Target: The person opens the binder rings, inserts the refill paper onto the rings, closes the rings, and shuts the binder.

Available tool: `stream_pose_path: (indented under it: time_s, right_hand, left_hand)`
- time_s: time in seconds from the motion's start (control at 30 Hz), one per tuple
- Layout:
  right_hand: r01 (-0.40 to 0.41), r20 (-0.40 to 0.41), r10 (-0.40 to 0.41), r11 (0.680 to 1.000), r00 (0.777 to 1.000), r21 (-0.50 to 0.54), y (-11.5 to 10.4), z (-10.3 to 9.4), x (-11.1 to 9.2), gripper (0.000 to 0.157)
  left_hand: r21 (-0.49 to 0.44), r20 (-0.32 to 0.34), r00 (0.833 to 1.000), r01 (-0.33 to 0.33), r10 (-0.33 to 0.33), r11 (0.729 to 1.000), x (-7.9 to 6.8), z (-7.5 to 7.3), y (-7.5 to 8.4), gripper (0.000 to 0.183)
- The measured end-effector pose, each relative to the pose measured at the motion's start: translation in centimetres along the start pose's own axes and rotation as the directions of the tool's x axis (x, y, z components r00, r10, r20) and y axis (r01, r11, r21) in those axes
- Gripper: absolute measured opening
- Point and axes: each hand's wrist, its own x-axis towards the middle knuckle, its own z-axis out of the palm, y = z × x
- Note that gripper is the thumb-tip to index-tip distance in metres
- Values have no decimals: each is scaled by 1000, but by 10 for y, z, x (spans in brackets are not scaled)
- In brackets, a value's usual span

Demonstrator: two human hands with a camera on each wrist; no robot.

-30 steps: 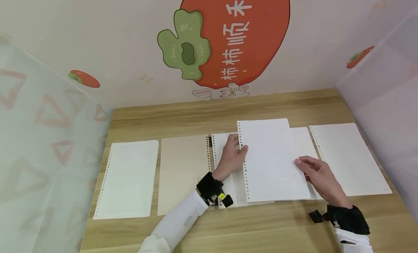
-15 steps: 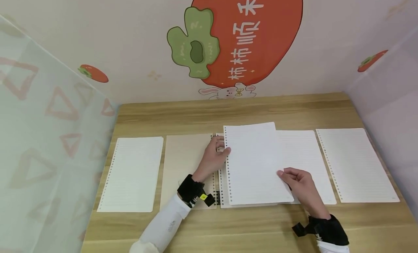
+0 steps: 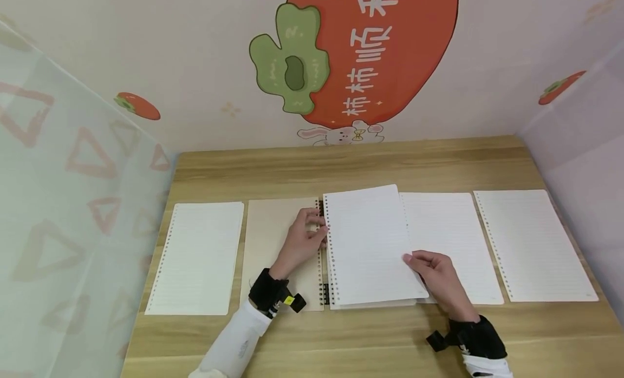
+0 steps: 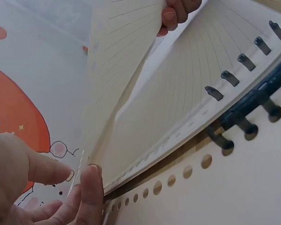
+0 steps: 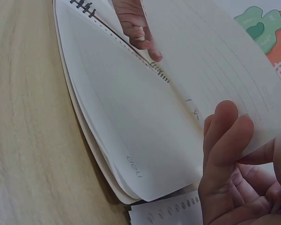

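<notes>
A lined loose-leaf sheet (image 3: 368, 248) stands partly raised over an open ring-bound notebook, whose beige cover (image 3: 260, 232) lies to the left. Dark binding rings (image 4: 246, 62) show at the notebook's spine. My left hand (image 3: 298, 242) is at the sheet's punched left edge, thumb and fingertips pinching it beside the rings. On the other side, my right hand (image 3: 439, 278) pinches the sheet's right edge between thumb and fingers. Under the lifted sheet, a page marked "deli" (image 5: 117, 117) shows in the right wrist view.
Loose punched paper (image 3: 195, 259) lies on the left of the wooden table (image 3: 341, 340). Two more lined sheets, one near the right hand (image 3: 453, 242) and one farther right (image 3: 536, 248), lie flat. A printed wall (image 3: 205, 64) rises behind the table.
Both hands have carried the sheet leftward, so its punched edge now lies along the notebook's spine. More of the lined sheet to its right is uncovered.
</notes>
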Motion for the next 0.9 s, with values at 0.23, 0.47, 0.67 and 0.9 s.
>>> stream_pose_path:
  time_s: [0.23,0.47,0.67,0.9]
  right_hand:
    - [-25,-2,25,1000,1000,1,1,3,2,46]
    - [-33,-7,33,999,999,-4,3,6,1,44]
    - [-28,8,28,1000,1000,10,5,8,0,42]
    - [24,4,-24,1000,1000,-11,3,6,-1,37]
  left_hand:
    - [-10,24,1000,-2,2,1000,-7,-3,-1,47]
    - [58,16,999,-37,36,998,-15,-4,-4,45]
    - [307,0,989,-141,148,941,-37,-3,-6,40]
    - [531,-14,986,-134,167,837,-73,4,-1,30]
